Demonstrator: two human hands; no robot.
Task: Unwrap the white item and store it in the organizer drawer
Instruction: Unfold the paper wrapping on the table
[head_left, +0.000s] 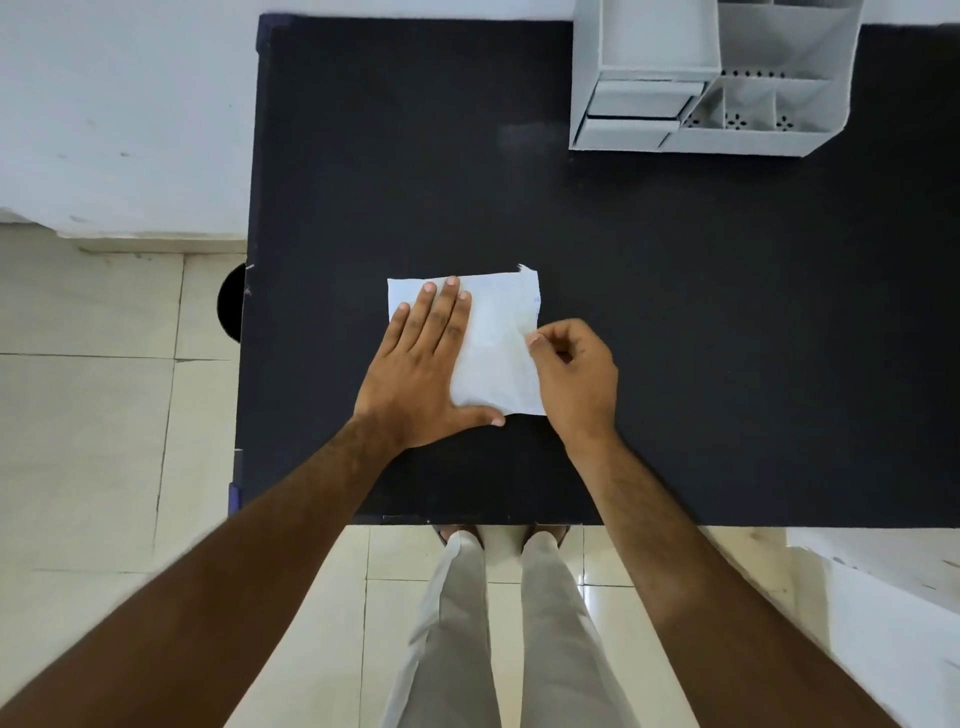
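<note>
A single wide-angle view is given from a camera worn on the head, aimed forward and steeply down. A black table (675, 312) is seen from almost directly above, at close range, filling the middle of the frame. Both forearms are seen reaching in from the bottom edge. Tiled floor (104, 389) is shown on the left and below; straight lines are bent near the frame edges.
</note>
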